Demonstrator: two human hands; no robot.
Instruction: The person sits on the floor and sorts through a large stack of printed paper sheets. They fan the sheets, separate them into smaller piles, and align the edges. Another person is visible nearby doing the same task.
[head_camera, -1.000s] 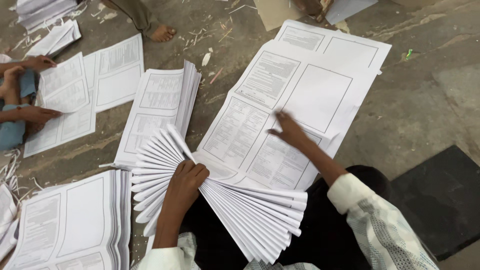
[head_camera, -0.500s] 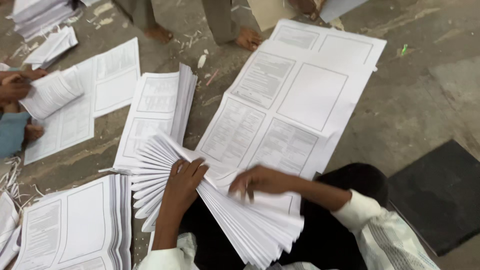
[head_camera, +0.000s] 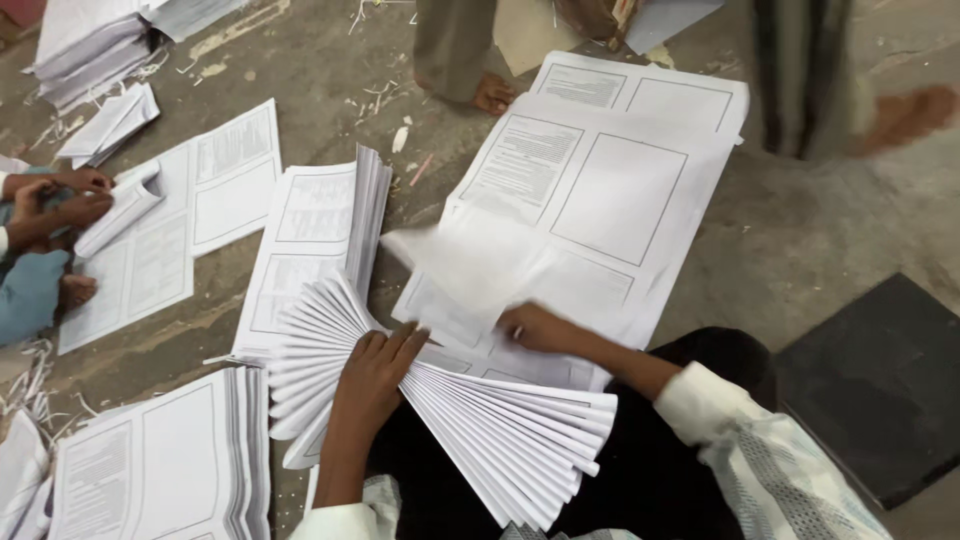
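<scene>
My left hand (head_camera: 372, 375) presses flat on a fanned stack of folded printed sheets (head_camera: 480, 425) that lies across my lap. My right hand (head_camera: 535, 327) grips the corner of one large printed sheet (head_camera: 470, 262), which is lifted, blurred and curling over toward the left. Under it lies a pile of large flat printed sheets (head_camera: 610, 190) on the floor ahead of me. The fan spreads from upper left round to lower right.
A folded stack (head_camera: 315, 250) stands left of the fan, another stack (head_camera: 165, 465) at lower left. Another person's hands (head_camera: 60, 205) fold a sheet at the far left over flat sheets (head_camera: 215, 185). Bare feet (head_camera: 495, 95) stand at the top. A dark mat (head_camera: 880, 390) lies right.
My right hand went from the flat pile back to the fan and now pulls one sheet up and leftward. The left hand stayed on the fan. The standing person's feet shifted.
</scene>
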